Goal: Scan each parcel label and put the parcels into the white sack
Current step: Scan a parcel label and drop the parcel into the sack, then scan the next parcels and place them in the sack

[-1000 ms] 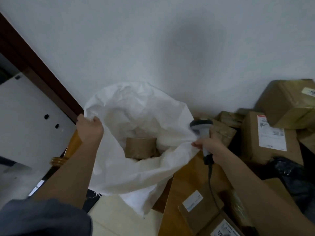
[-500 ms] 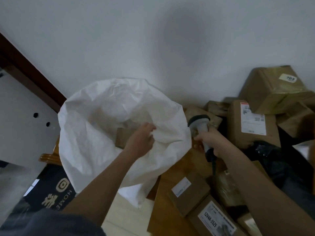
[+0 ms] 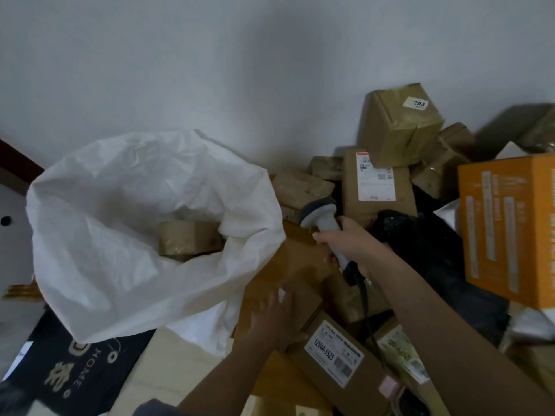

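My left hand [image 3: 274, 318] lies flat, fingers straight, on a small brown parcel [image 3: 288, 307] just right of the white sack [image 3: 120, 235]; my right hand [image 3: 350, 244] grips the scanner [image 3: 322, 219] just beyond it, head tipped toward the sack. Parcel's long axis runs toward the scanner, sack mouth up-left, left hand nearer, one parcel in sack [image 3: 187, 241] already. Label mostly under my fingers, its print unreadable; box edges blurred.
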A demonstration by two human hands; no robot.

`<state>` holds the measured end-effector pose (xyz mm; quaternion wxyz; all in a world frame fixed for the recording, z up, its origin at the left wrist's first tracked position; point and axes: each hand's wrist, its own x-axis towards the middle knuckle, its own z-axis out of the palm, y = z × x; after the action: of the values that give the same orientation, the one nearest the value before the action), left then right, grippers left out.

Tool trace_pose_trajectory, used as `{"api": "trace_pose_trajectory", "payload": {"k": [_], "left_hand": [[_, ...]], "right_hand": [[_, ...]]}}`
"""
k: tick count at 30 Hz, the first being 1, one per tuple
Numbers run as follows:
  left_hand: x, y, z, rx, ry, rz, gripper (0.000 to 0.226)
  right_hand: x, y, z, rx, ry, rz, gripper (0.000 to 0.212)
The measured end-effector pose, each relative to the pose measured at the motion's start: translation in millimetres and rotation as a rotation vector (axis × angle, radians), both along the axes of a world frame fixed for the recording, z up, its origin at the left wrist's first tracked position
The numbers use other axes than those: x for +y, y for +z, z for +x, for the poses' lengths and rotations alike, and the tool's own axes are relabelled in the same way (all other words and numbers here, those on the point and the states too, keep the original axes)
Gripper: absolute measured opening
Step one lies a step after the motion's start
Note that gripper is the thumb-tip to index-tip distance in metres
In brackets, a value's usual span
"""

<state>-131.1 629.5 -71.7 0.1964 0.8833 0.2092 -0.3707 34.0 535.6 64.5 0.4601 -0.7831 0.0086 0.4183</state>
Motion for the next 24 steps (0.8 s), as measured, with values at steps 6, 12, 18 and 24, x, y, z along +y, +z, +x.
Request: {"api": "trace_pose_trajectory", "payload": {"k": [6, 12, 18, 24], "left_hand": [[-12.9, -11.9, -5.4, -0.084, 0.058, 0.142, 0.104], [-10.5, 8.9, 6.5, -0.326, 0.296, 0.096, 0.092], [-9.7, 75.1, 31.1, -0.589, 0.978, -0.649, 0.061], [-5.7, 109.8, 30.8, -0.558, 1.366, -1.476, 0.058]], "right_hand": [[-28.5, -9.0, -1.2, 0.028, -0.013, 0.02, 0.063], [-54.0, 2.7, 3.6, 0.022, -0.082, 0.118, 0.046], [-65.0, 13.1, 2.1, -0.029, -0.168, 0.241, 0.046], [-59.9, 15.8, -7.1, -0.103, -0.14, 0.288, 0.07]]}}
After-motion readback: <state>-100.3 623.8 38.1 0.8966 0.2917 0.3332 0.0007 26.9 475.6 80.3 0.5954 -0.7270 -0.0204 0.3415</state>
